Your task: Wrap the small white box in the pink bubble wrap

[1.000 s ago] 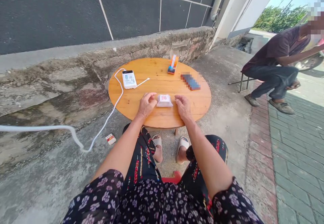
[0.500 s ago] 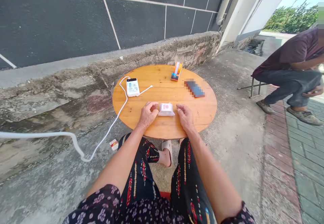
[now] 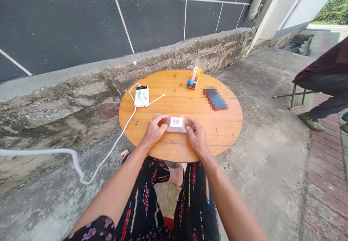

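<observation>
A small white wrapped packet (image 3: 177, 124) with a red print on top lies near the front edge of the round wooden table (image 3: 168, 146). At its left side is my left hand (image 3: 155, 129), fingers curved and apart, holding nothing. My right hand (image 3: 196, 134) rests at the packet's right end, thumb and fingers apart with nothing gripped between them. Whether the fingertips touch the wrapping is hard to tell.
On the table stand a white device (image 3: 141, 96) with a cable at the left, an orange tape dispenser (image 3: 194, 78) at the back and a blurred dark flat object (image 3: 215, 98) at the right. A person (image 3: 326, 77) sits at the far right.
The view has shifted, so the seated person is further to the right edge. My right hand has come closer to the packet, with its thumb now near the wrapping.
</observation>
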`<action>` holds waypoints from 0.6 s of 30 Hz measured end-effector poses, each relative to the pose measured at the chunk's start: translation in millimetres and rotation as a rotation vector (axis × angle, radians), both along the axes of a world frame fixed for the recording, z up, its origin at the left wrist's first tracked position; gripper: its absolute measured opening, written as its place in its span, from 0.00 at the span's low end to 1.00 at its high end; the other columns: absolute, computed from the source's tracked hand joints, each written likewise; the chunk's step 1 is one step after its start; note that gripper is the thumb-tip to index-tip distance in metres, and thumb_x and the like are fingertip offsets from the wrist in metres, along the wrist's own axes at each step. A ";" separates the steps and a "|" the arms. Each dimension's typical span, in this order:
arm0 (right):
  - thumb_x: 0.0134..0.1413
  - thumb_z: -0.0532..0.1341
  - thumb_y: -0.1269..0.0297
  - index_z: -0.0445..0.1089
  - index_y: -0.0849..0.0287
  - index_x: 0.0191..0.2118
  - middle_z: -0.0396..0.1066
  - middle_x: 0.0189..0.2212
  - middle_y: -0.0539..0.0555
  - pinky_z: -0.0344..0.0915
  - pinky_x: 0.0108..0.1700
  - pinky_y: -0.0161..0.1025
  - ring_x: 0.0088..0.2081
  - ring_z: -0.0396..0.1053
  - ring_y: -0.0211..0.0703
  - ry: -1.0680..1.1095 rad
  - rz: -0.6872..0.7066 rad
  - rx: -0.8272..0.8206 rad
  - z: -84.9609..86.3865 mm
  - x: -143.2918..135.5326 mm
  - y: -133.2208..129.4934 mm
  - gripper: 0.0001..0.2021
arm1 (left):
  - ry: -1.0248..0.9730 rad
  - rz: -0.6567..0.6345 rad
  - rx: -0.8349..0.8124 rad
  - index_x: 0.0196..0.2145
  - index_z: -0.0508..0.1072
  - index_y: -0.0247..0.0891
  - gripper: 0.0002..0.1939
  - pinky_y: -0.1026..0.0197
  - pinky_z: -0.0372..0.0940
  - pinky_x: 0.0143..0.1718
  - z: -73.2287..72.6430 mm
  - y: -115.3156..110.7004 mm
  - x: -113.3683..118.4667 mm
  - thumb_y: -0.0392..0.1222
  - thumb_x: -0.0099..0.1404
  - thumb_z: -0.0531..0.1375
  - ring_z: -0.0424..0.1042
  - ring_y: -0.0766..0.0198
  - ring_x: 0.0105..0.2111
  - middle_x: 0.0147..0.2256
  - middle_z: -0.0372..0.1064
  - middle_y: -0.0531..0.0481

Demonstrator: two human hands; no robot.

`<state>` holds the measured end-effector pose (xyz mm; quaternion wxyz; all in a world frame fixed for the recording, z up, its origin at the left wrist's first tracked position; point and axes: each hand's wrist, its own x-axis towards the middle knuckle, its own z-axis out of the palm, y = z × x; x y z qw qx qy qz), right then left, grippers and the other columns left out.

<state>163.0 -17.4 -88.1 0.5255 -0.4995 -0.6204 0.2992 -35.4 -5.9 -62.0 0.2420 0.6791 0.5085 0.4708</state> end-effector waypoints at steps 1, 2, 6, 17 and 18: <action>0.53 0.56 0.66 0.67 0.58 0.52 0.71 0.48 0.58 0.66 0.50 0.50 0.45 0.70 0.49 -0.002 0.022 0.004 0.5 -0.1 -0.2 0.19 | -0.003 -0.017 -0.012 0.43 0.73 0.36 0.19 0.57 0.67 0.48 1.3 -0.7 0.1 0.32 0.52 0.55 0.72 0.59 0.42 0.40 0.72 0.48; 0.54 0.55 0.67 0.66 0.58 0.53 0.71 0.49 0.58 0.65 0.52 0.50 0.47 0.69 0.49 0.001 0.047 0.010 0.8 -0.3 -0.4 0.20 | -0.008 -0.032 -0.023 0.44 0.73 0.36 0.19 0.56 0.66 0.49 2.4 -1.5 0.1 0.33 0.53 0.55 0.72 0.59 0.43 0.41 0.72 0.48; 0.56 0.54 0.68 0.65 0.56 0.54 0.71 0.50 0.56 0.64 0.55 0.49 0.51 0.69 0.48 0.039 0.114 0.022 -0.3 -1.7 -1.1 0.20 | -0.037 -0.070 -0.065 0.47 0.71 0.34 0.20 0.55 0.66 0.49 5.0 -4.4 0.1 0.34 0.55 0.55 0.72 0.58 0.44 0.43 0.72 0.45; 0.50 0.65 0.56 0.43 0.53 0.67 0.54 0.63 0.62 0.56 0.59 0.57 0.63 0.53 0.55 -0.148 0.373 -0.172 35.7 17.7 0.2 0.43 | 0.120 -0.145 -0.049 0.58 0.61 0.38 0.32 0.49 0.57 0.58 18.1 -13.4 3.0 0.42 0.57 0.61 0.62 0.52 0.57 0.56 0.62 0.42; 0.49 0.66 0.56 0.41 0.53 0.67 0.53 0.63 0.62 0.56 0.59 0.57 0.63 0.52 0.55 -0.190 0.413 -0.172 38.7 18.6 4.3 0.45 | 0.155 -0.141 -0.037 0.59 0.60 0.38 0.33 0.48 0.56 0.59 17.5 -13.3 3.5 0.41 0.57 0.61 0.61 0.52 0.57 0.57 0.62 0.42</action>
